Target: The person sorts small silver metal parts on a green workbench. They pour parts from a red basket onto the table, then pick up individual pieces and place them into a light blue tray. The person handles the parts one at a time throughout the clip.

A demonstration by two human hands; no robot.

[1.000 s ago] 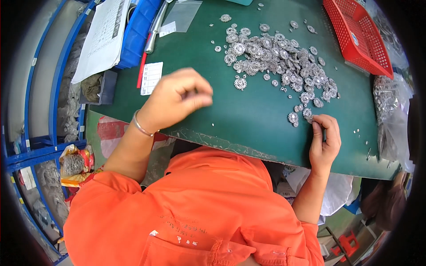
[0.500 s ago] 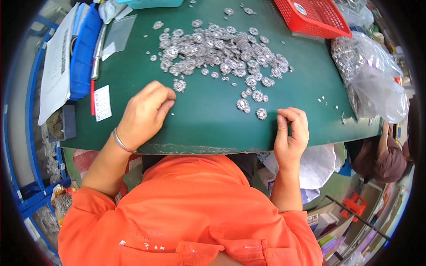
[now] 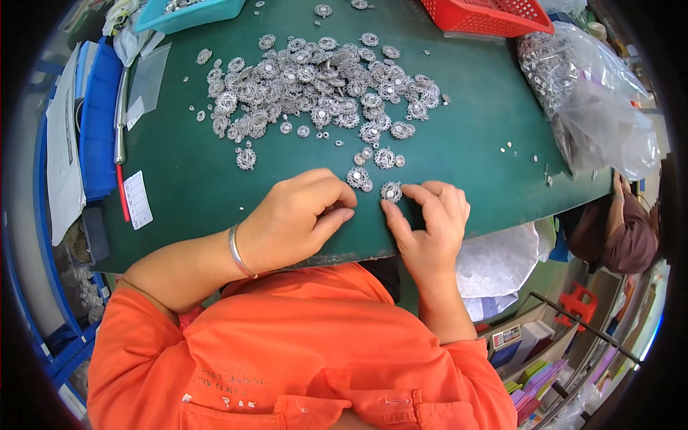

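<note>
A heap of small silvery openwork metal ornaments (image 3: 308,82), round and flower-like, lies on the green tabletop (image 3: 494,183). Near the front edge, my right hand (image 3: 433,222) has thumb and forefinger at the rim of one round silvery ornament (image 3: 391,190), which rests on the table. My left hand (image 3: 290,222), a metal bangle at its wrist, is just to the left. Its fingers are curled with the thumb against them; whatever they hold, if anything, is hidden. Beyond the fingertips sit another ornament (image 3: 357,178) and a third one (image 3: 384,158), with small round discs beside them.
A red plastic basket (image 3: 494,18) and a turquoise tray (image 3: 190,14) stand at the far side. Clear plastic bags (image 3: 595,107) of metal parts lie at the right. A blue bin (image 3: 100,122) with papers and a white label card (image 3: 137,199) are at the left. Another person (image 3: 622,233) is at far right.
The view has shifted, so the heap appears farther left. My left hand has moved right, toward the front ornaments. My right hand has reached forward and left to the nearest ornament, with its fingers now around its edge.
</note>
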